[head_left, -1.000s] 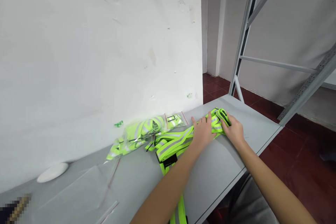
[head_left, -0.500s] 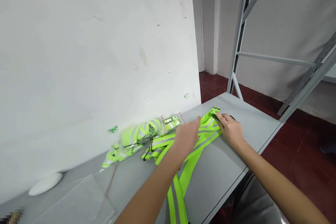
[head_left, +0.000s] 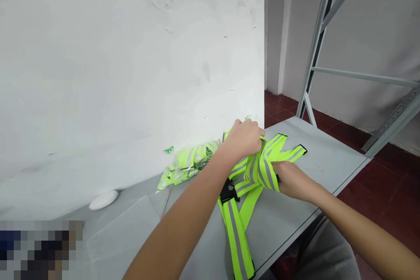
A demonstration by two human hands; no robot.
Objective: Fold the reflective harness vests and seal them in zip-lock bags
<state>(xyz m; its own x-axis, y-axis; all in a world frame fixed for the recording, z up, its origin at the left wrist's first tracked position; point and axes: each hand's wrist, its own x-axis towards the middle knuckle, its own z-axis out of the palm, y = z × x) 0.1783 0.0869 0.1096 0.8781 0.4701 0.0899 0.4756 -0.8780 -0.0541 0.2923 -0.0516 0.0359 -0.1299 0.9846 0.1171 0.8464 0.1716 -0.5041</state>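
Observation:
Neon yellow-green straps [head_left: 259, 168] with grey reflective stripes lie bunched on the grey table, partly lifted between my hands. My left hand [head_left: 247, 138] is closed on the upper part of the bunch. Lower and to the right, my right hand [head_left: 288, 179] grips the folded edge of the same straps, its fingertips hidden behind them. A black buckle [head_left: 229, 191] shows left of the bunch, and one strap [head_left: 236, 238] runs from it toward the table's front edge. Two strap ends with black trim stick out at the right.
Clear plastic bags with similar straps [head_left: 188, 164] lie against the white wall. A white oval object [head_left: 103, 200] and a flat clear bag [head_left: 124, 227] are at the left. A metal frame [head_left: 316, 52] stands behind the table's right end [head_left: 344, 153].
Both hands have shifted and the straps are gathered up between them. My right hand has moved lower along the bunch. The buckle has come into view, and the camera has turned left.

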